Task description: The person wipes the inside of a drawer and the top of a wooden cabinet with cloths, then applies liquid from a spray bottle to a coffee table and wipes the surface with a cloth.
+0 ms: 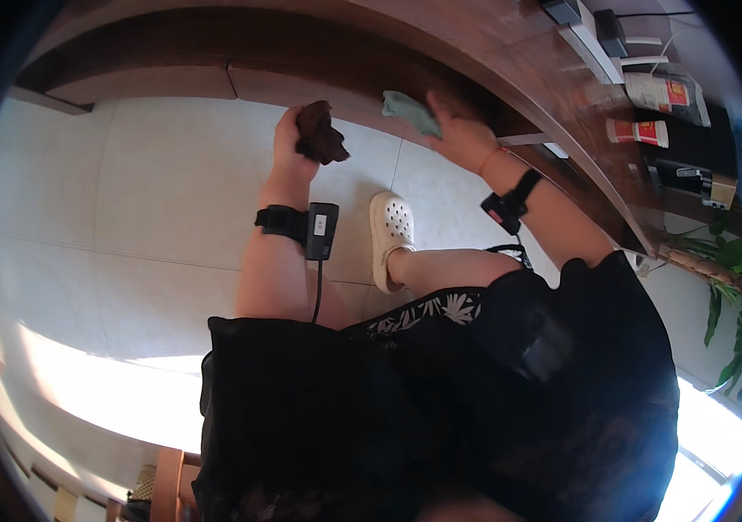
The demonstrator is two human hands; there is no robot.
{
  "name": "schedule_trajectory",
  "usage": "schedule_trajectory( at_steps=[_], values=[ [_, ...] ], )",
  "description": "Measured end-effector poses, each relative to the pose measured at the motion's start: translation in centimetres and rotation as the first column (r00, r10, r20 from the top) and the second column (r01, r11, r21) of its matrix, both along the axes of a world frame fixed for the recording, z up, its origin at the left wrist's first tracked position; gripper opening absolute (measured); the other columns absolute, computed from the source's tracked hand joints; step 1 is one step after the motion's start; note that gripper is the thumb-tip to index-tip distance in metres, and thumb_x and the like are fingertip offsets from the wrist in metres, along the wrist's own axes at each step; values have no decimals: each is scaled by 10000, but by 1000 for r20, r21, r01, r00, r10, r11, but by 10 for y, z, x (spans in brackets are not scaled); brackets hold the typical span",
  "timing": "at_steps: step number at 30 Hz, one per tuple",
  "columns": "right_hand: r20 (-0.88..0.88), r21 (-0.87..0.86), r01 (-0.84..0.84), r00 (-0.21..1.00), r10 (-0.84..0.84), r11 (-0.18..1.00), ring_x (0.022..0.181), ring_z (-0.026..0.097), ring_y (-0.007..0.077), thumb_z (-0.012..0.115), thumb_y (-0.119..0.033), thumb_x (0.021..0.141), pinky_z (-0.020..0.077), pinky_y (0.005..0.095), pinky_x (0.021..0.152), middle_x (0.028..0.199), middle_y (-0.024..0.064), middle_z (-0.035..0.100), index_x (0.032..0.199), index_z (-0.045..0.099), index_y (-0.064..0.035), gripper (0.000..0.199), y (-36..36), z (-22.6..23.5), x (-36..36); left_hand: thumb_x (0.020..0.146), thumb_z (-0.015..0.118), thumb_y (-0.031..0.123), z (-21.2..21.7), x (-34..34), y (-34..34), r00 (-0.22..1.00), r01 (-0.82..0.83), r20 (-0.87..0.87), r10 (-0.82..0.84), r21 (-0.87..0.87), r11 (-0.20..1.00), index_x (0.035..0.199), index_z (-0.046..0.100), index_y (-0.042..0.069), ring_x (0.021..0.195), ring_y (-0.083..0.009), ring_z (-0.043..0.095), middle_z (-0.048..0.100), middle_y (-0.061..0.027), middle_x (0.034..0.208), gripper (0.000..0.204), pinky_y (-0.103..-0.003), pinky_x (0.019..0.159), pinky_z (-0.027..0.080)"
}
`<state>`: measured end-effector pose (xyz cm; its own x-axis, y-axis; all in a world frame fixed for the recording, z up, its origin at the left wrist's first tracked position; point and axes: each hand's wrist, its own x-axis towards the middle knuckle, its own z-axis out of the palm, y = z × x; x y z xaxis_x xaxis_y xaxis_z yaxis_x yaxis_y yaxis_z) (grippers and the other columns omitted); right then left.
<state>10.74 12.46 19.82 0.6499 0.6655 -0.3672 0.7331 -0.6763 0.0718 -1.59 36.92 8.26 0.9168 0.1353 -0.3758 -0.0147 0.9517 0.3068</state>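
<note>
My left hand [286, 143] is closed around a crumpled dark brown cloth [320, 132], held over the pale floor in front of the wooden furniture. Farther right, my right hand [467, 141] has a light green cloth [412, 113] at its fingers, close to the dark lower part of the wooden furniture [310, 39]. One finger of that hand sticks up, and part of its grip is hidden. Whether the green cloth touches the wood, I cannot tell. Black straps with small boxes sit on both of my forearms.
Below my hands, my foot in a cream clog [393, 228] rests on the tiled floor [171, 191]. The furniture top at right bears a red and white cup [636, 132], a clear packet [667, 94] and cables. A green plant [736, 261] stands farther right.
</note>
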Motion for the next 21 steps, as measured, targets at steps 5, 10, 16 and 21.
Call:
schedule_trajectory(
  at_steps=[5, 10, 16, 21],
  values=[
    [-217, -44, 139, 965, -145, 989, 979, 608, 386, 630, -314, 823, 478, 396, 867, 1149, 286, 580, 1481, 4, -32, 951, 21, -6, -24, 932, 414, 352, 1, 11, -9, 995, 61, -82, -58, 44, 997, 1019, 617, 52, 666, -273, 590, 588, -69, 783, 372, -414, 541, 484],
    [-255, 74, 67, 966, -46, 995, 1169, 514, 379, 626, -286, 825, 407, 374, 996, 1291, 277, 493, 1475, 106, -20, 874, 16, -2, -28, 881, 543, 292, -5, 16, -3, 967, -35, -244, 65, 127, 991, 943, 573, 37, 704, -262, 609, 604, -118, 848, 264, -406, 567, 516],
    [-563, 130, 149, 825, -51, 980, 1199, 502, 352, 593, -283, 840, 398, 368, 1003, 1308, 253, 500, 1440, 301, -45, 708, -22, -11, -25, 863, 606, 289, 34, -2, -2, 915, -184, -278, 292, 355, 917, 999, 646, 21, 778, -189, 612, 619, -103, 909, 303, -325, 668, 512],
    [-852, -26, 269, 498, -161, 963, 996, 576, 126, 605, -309, 894, 445, 260, 911, 1139, 61, 632, 1303, 530, -53, 488, -20, -10, -7, 870, 607, 301, 32, -41, 21, 862, 345, -496, 103, 724, 597, 1081, 625, -22, 827, -183, 616, 652, -106, 951, 386, -309, 737, 494]
  ],
)
